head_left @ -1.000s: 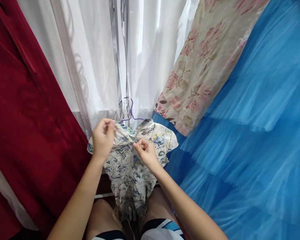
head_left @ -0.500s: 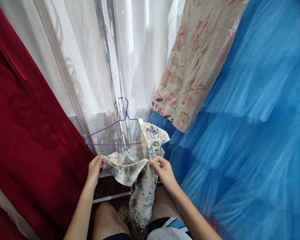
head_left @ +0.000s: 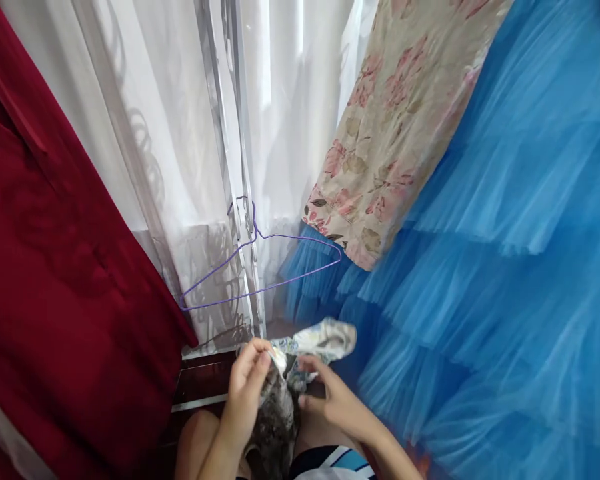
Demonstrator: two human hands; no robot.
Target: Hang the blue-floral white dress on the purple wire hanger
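Observation:
A white garment with blue flowers [head_left: 325, 339] hangs loosely between my hands, bunched and partly blurred, its lower part falling between my legs. My left hand [head_left: 247, 377] pinches its edge between thumb and fingers. My right hand [head_left: 333, 397] is beside the cloth, thumb and fingers spread apart with a gap between them. Just above, a bare purple wire hanger [head_left: 260, 291] hangs by its hook at a silver metal upright.
The silver upright [head_left: 225, 113] stands before white curtains [head_left: 290, 120]. Dark red fabric [head_left: 65, 233] hangs on the left. To the right are a beige cloth with pink flowers [head_left: 365, 167] and tiered blue tulle [head_left: 480, 280]. A dark ledge [head_left: 203, 380] lies low behind my knees.
The flowered garment has come off the hanger and dropped lower, towards my lap. My left hand has moved right and down; my right hand has lowered and its fingers have parted.

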